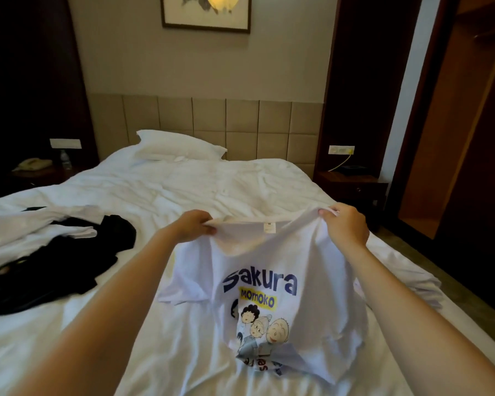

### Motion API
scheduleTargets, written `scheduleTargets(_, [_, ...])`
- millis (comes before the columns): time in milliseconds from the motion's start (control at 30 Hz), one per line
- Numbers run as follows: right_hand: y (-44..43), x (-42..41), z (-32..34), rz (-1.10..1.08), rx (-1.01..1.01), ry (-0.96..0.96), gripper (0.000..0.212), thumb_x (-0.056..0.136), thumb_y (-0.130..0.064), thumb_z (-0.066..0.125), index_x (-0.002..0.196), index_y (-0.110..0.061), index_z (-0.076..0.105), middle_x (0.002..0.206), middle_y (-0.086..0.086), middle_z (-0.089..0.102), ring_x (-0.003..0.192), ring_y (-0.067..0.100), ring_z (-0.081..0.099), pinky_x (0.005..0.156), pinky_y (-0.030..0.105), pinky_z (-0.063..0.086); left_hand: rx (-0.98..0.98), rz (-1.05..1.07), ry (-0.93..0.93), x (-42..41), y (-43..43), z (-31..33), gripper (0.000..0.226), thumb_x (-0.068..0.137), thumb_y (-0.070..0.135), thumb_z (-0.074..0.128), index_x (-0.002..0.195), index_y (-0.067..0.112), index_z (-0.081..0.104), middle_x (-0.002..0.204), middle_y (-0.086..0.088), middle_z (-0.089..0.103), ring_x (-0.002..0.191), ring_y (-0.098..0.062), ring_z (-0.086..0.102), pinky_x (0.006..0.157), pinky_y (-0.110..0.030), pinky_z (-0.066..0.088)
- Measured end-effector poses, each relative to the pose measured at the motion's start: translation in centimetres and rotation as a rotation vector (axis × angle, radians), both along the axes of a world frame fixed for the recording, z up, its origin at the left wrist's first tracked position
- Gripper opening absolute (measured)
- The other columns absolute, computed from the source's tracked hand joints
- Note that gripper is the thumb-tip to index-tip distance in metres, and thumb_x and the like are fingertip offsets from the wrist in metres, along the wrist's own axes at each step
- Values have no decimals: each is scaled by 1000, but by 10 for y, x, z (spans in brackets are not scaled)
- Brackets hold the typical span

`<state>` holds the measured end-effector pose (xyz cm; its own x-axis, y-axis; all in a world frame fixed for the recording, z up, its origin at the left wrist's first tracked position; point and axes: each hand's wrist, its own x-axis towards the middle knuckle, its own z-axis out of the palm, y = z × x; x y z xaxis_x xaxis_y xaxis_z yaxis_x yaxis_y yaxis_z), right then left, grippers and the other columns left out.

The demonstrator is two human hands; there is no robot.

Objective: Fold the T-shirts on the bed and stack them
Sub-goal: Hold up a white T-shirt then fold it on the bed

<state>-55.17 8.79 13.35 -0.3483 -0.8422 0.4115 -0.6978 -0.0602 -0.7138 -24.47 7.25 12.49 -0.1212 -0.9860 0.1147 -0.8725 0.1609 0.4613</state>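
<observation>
A white T-shirt (272, 261) with a cartoon print and the words "Sakura Momoko" hangs in front of me, its lower part resting crumpled on the bed (183, 184). My left hand (196, 225) pinches its left shoulder and my right hand (345, 225) pinches its right shoulder, both raised above the bedding. The printed side faces me. On the left of the bed lies a loose heap of black clothing (69, 261) mixed with white clothing (26, 227), unfolded.
A white pillow (180, 145) lies at the headboard. Dark bedside tables stand on both sides, the left with a phone (32, 164) and a bottle, the right one (352, 181) under a wall socket. The bed's right edge drops to a carpeted floor (429, 252).
</observation>
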Motion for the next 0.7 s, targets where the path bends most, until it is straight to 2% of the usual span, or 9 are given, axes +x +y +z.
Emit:
scheduleTargets(67, [2, 2, 11, 14, -32, -10, 26, 94, -26, 53, 70, -17, 51, 73, -1, 52, 80, 26, 52, 58, 27, 32, -88, 32, 89, 5, 10, 15, 21, 90, 21, 61, 74, 10, 54, 71, -2, 49, 73, -18, 45, 59, -24, 30])
scheduleTargets(133, [5, 6, 24, 9, -76, -44, 19, 96, -24, 51, 86, -11, 60, 83, 1, 55, 84, 25, 53, 66, 28, 37, -164, 51, 224, 8, 17, 29, 33, 94, 25, 54, 66, 10, 49, 66, -3, 46, 66, -18, 42, 58, -25, 30])
scheduleTargets(200, [9, 11, 37, -2, -136, -93, 21, 98, -22, 48, 95, -7, 61, 88, 4, 55, 84, 24, 52, 69, 29, 37, -250, 78, 296, 7, 26, 42, 33, 98, 28, 47, 71, 8, 51, 69, -4, 47, 68, -20, 43, 60, -26, 32])
scheduleTargets(300, [15, 18, 59, 7, -222, -180, 25, 99, -20, 43, 97, -3, 61, 94, 11, 59, 83, 23, 51, 69, 29, 35, -362, 119, 384, 0, 34, 62, 30, 100, 30, 41, 84, 7, 52, 73, -3, 49, 76, -21, 45, 61, -25, 34])
scheduleTargets(433, [23, 25, 85, -45, -264, -159, 34, 102, -25, 35, 105, -4, 62, 107, 16, 63, 96, 33, 57, 71, 30, 37, -485, 154, 472, -4, 48, 93, 22, 97, 30, 48, 90, 10, 54, 84, -2, 54, 83, -20, 49, 62, -27, 36])
scheduleTargets(533, [33, 29, 102, -77, -311, -120, 37, 104, -29, 31, 107, -6, 60, 106, 14, 63, 97, 31, 59, 70, 30, 37, -605, 193, 477, -4, 65, 115, 22, 96, 27, 51, 101, 8, 59, 93, -2, 55, 88, -17, 48, 71, -25, 34])
scheduleTargets(633, [41, 35, 122, -82, -394, -110, 37, 104, -30, 29, 105, -8, 59, 103, 12, 64, 95, 29, 60, 72, 31, 41, -737, 247, 499, -1, 80, 136, 28, 96, 29, 51, 108, 5, 59, 95, -3, 55, 88, -15, 48, 67, -18, 33])
scheduleTargets(700, [49, 39, 135, -74, -454, -125, 38, 104, -31, 28, 104, -8, 58, 102, 12, 64, 94, 30, 60, 75, 36, 45, -798, 254, 514, 0, 90, 150, 27, 96, 28, 51, 108, 5, 59, 96, -3, 56, 87, -14, 48, 69, -18, 33])
